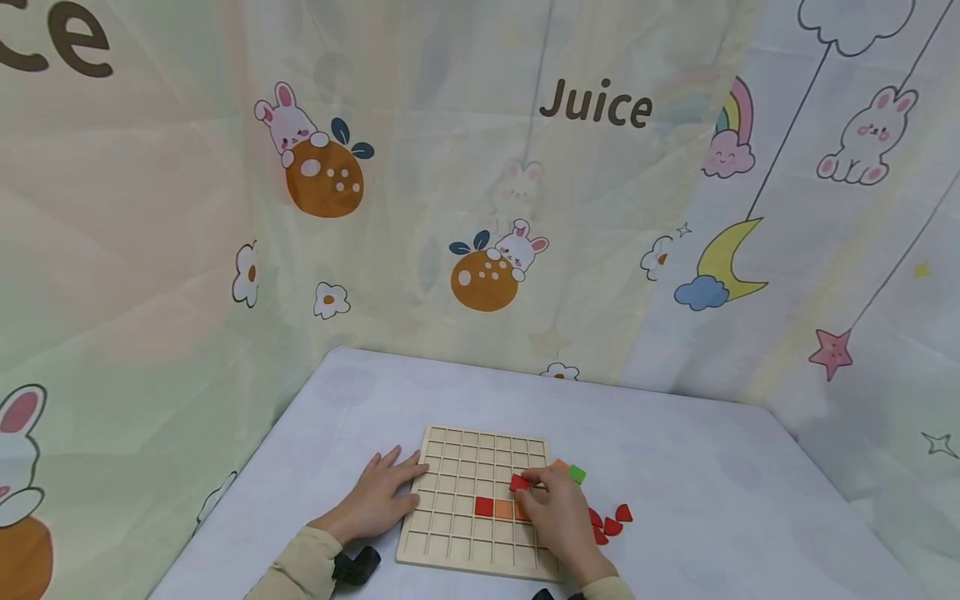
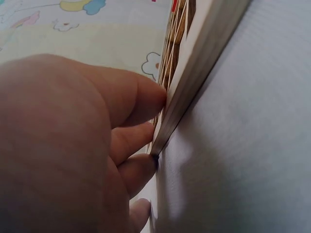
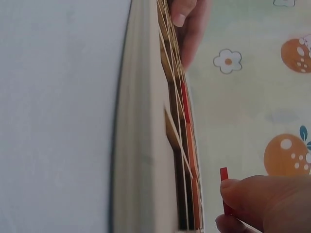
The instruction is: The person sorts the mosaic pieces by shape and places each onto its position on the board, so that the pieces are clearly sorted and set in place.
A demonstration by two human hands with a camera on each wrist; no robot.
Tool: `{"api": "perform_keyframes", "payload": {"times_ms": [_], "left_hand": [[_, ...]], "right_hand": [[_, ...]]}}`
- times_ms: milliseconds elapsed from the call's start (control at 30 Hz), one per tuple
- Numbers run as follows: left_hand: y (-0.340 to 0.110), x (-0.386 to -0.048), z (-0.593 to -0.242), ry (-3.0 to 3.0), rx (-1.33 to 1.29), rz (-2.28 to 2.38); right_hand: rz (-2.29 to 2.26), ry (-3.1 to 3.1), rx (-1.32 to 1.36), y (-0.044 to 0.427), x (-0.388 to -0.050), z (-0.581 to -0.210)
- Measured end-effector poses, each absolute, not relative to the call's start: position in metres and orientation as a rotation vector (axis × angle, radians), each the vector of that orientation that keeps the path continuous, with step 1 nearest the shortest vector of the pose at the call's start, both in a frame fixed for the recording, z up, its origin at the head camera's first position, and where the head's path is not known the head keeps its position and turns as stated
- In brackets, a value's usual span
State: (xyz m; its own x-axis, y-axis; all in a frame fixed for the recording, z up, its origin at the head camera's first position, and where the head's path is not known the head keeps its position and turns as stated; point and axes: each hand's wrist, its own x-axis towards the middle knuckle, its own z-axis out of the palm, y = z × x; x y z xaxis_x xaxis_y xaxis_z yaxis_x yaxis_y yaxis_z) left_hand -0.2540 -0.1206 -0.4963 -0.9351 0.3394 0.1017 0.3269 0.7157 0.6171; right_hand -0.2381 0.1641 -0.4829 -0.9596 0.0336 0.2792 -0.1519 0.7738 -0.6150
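Note:
A wooden grid board lies on the table. My left hand rests at its left edge with fingers spread; in the left wrist view, several fingertips touch the board's side. Between thumb and fingers, my right hand pinches a red square tile. In the right wrist view this red tile is held edge-on, apart from the board's face. One row of the grid holds a red square with orange squares to its right, partly covered by my right hand.
Right of the board lie several red rounded pieces, some partly behind my right hand. An orange tile and a green tile lie by its upper right edge. A black object sits at my left wrist. Printed cloth walls surround the white table.

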Motion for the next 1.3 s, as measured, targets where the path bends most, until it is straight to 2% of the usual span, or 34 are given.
{"api": "perform_keyframes", "payload": {"times_ms": [1300], "left_hand": [[-0.121, -0.255, -0.496, 2.89, 0.59, 1.006]], "right_hand": [[0.898, -2.757, 0.402, 0.113, -0.229, -0.482]]}}
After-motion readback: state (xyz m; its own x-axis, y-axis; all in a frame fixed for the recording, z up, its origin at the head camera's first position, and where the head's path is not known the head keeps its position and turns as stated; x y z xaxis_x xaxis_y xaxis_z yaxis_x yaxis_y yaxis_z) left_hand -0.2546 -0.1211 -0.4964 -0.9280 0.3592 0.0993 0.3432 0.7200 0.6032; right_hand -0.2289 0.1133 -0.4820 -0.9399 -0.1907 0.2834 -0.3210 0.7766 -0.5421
